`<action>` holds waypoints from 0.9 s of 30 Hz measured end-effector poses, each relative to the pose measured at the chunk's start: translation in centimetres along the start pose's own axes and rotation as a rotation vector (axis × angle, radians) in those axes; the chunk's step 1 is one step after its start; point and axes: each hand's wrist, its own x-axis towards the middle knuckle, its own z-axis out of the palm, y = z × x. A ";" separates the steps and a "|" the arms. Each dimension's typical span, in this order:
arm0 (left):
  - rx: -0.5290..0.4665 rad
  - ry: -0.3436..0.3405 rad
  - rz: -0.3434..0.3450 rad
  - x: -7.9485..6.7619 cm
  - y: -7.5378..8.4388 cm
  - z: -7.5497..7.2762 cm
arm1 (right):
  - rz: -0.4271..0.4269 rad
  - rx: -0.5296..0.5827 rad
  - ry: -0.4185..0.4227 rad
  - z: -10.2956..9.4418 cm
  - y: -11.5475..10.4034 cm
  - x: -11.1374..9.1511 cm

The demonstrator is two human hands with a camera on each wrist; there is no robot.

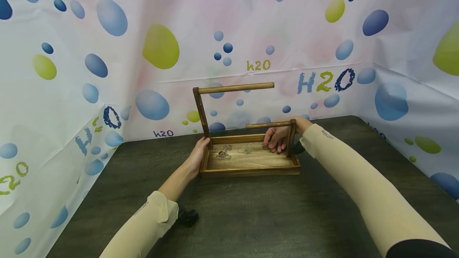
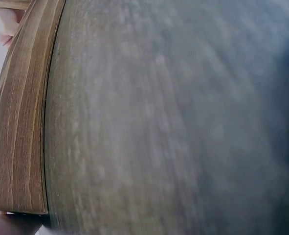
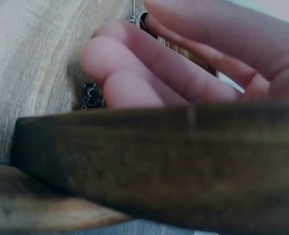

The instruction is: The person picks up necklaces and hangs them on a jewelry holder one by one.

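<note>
- While I have the left hand (image 1: pixel 198 154) at the 9 o'clock side of the wooden tray (image 1: pixel 251 172), its fingers and thumb grip that edge just beside the taller post (image 1: pixel 202 112).
- I see the tray lying on the dark table (image 1: pixel 251 210), toward 5 o'clock from the centre of the head view.
- I have the right hand (image 1: pixel 277 138) over the tray's 2 o'clock corner, fingers bent and only part-way open.
- A small silver-and-dark piece (image 3: pixel 145 20) shows near 12 o'clock in the right wrist view, close to the fingertips; I cannot tell whether the hand has hold of it.
- Dark chain links (image 3: pixel 91 95) lie just beside those fingertips, on their 8 o'clock side.
- Inside the tray, I find a chain heap (image 1: pixel 224 154) toward 9 o'clock and a thin chain (image 1: pixel 247 149) near the middle.
- From the taller post, its rod (image 1: pixel 236 88) points to 3 o'clock.
- The shorter post (image 1: pixel 291 136) stands at the tray's right side, its rod pointing to 9 o'clock.
- Beyond the table, at 12 o'clock, I have a white backdrop (image 1: pixel 305 23) printed with coloured drops and H2O lettering.
</note>
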 end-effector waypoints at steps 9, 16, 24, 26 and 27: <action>-0.006 -0.001 -0.003 -0.1 0.1 -0.1 | -0.043 0.012 -0.048 -0.1 0.1 0.4; -0.012 -0.008 0.003 -0.1 0.1 -0.1 | -0.033 0.082 -0.105 -0.2 0.3 0.7; -0.004 -0.012 -0.004 -0.3 0.2 -0.1 | -0.026 0.101 -0.115 -0.1 0.2 0.8; -0.006 -0.013 -0.005 -0.3 0.2 -0.2 | -0.023 0.102 -0.117 -0.1 0.2 0.8; -0.008 -0.012 -0.006 -0.3 0.2 -0.2 | -0.020 0.098 -0.119 -0.1 0.1 0.8</action>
